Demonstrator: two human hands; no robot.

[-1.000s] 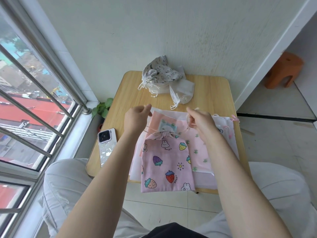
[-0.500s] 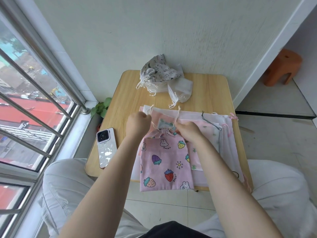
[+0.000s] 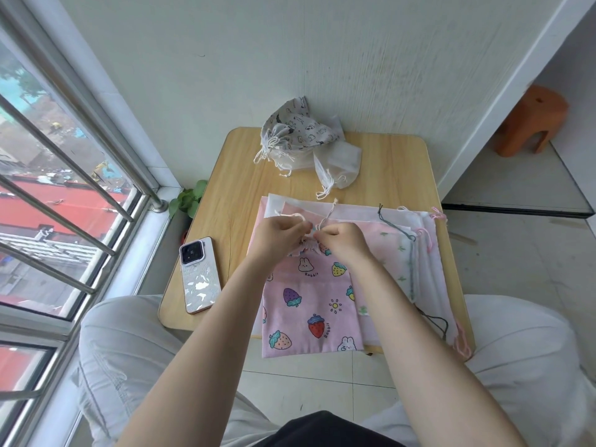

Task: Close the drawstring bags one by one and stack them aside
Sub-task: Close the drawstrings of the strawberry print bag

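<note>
A pink drawstring bag (image 3: 309,304) printed with strawberries and rabbits lies on top of a flat pile of open bags (image 3: 400,253), its lower end hanging over the table's near edge. Its mouth is gathered tight between my hands. My left hand (image 3: 279,232) and my right hand (image 3: 343,237) meet just above the gathered mouth, and each pinches a white drawstring cord (image 3: 329,214) whose loose ends stick up behind my fingers. At the far side of the table sits a heap of closed bags (image 3: 300,137), grey printed and white.
The small wooden table (image 3: 387,175) stands against a white wall. A phone (image 3: 200,274) lies on its left near corner. A barred window runs along the left, with a small plant (image 3: 190,200) below it. An orange stool (image 3: 529,121) stands at the right. My knees flank the table.
My hands have come together from wide apart to the bag's gathered mouth. The cords, earlier stretched out sideways, now hang slack with their ends standing up above my fingers.
</note>
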